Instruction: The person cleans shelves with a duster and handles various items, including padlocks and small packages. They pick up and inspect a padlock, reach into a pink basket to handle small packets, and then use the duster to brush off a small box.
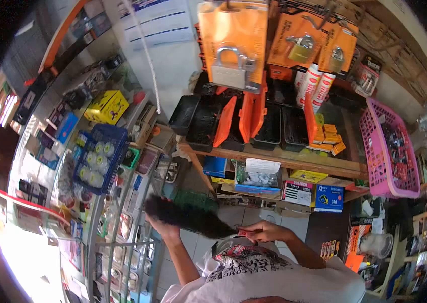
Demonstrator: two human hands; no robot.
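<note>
A black, fluffy feather duster (193, 218) stretches across in front of my body. My right hand (264, 232) is closed around its red handle end, close to my shirt. At the other end my left hand (164, 228) holds the dark feathers, which cover most of its fingers. Beyond the duster is a wooden shelf (294, 160) carrying black bins (201, 121) and orange dividers (251, 118).
Left stands a glass display case (122, 244) with a blue basket (99, 159) and a yellow box (105, 107). Carded padlocks (229, 73) hang above the bins. A pink basket (375, 146) sits at the shelf's right end. Small boxes (298, 193) fill the lower shelf.
</note>
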